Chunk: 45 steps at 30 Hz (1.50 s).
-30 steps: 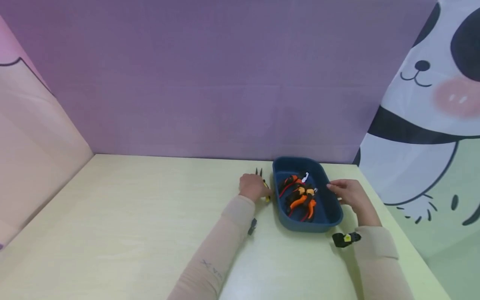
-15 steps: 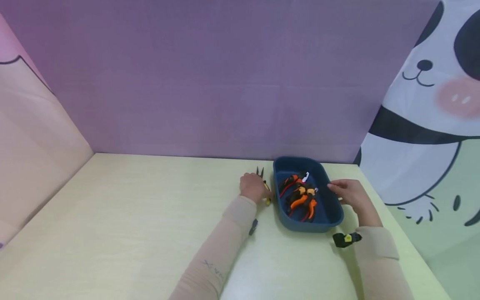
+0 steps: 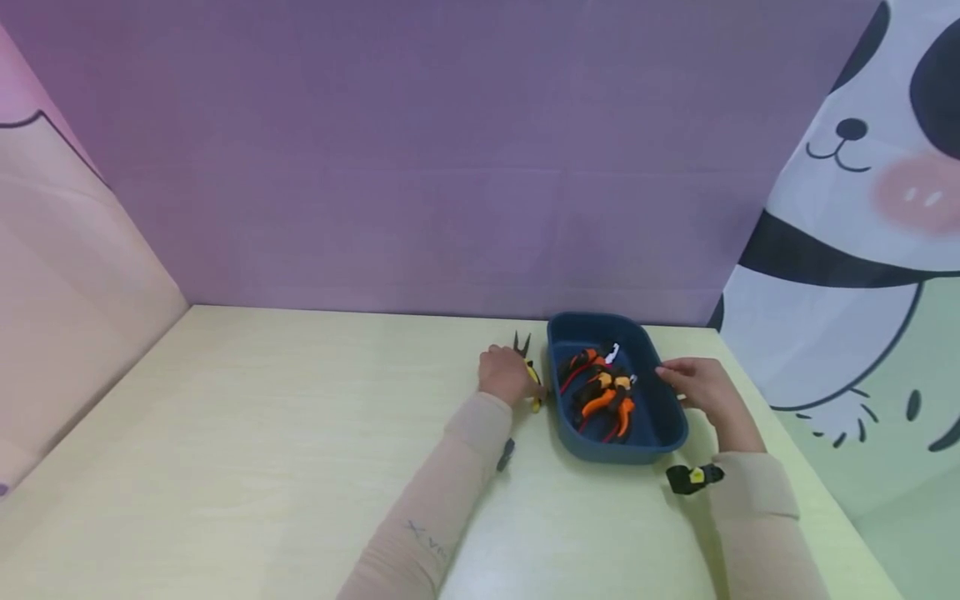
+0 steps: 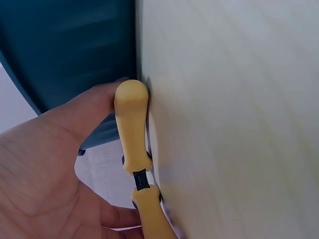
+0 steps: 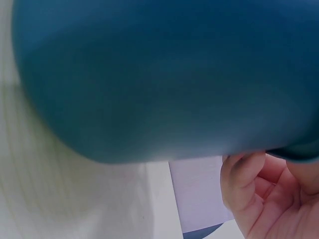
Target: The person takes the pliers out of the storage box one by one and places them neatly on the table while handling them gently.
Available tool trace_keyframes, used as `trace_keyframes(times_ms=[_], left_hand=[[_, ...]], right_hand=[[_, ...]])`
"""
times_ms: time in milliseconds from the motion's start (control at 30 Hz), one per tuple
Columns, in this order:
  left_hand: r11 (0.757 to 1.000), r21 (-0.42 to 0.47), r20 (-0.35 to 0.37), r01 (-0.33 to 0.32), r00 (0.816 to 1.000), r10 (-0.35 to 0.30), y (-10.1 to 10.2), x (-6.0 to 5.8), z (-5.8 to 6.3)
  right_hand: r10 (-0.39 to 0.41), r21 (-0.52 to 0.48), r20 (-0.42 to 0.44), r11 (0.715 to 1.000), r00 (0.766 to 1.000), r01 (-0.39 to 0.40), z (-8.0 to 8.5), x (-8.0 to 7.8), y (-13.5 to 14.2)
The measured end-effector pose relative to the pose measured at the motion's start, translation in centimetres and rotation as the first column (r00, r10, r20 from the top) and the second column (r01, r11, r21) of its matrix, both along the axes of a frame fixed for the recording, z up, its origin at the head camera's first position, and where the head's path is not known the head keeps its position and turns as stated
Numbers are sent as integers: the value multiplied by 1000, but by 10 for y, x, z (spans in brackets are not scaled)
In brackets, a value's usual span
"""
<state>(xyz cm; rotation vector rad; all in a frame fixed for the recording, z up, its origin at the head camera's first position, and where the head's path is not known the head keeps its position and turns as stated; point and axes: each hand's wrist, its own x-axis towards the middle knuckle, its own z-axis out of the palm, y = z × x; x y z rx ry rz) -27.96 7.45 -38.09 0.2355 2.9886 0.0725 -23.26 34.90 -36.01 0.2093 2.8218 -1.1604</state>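
My left hand (image 3: 506, 375) holds long-nose pliers (image 4: 132, 124) with yellow handles just left of a blue plastic bin (image 3: 600, 452). In the left wrist view the thumb lies at one handle's end and the fingers at the other handle; a black piece shows between the handles. The pliers lie flat against the table, their slim jaws spread and pointing to the far edge. At the bin's right side, my right hand (image 3: 697, 387) pinches the rim, thumb on top and curled fingers below. Several pliers (image 3: 597, 404) with orange, red and black handles lie inside the bin.
The pale wooden table (image 3: 262, 433) extends far to the left of the bin. A purple backdrop (image 3: 450, 167) rises behind its far edge, and a panda-print cloth (image 3: 817, 333) hangs along the right side.
The yellow-handled pliers have shifted slightly right and turned a little, their tips now a bit farther right. Both hands stay almost where they were, and the bin has hardly moved.
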Motion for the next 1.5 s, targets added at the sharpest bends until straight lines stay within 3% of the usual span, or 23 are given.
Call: trace_keyframes(times_ms=[433, 1100, 1333, 1500], left_hand=[[998, 14, 53, 55, 997, -56, -5, -2, 2], [993, 116, 83, -23, 996, 14, -12, -3, 6], [989, 136, 49, -56, 998, 49, -11, -8, 15], [990, 139, 52, -31, 998, 24, -9, -9, 27]], right_hand=[[-16, -9, 6, 1000, 1000, 16, 0, 0, 0], [-10, -10, 0, 1000, 1000, 10, 0, -2, 0], [-18, -13, 7, 1000, 1000, 18, -1, -1, 0], [-16, -18, 7, 1000, 1000, 16, 0, 0, 2]])
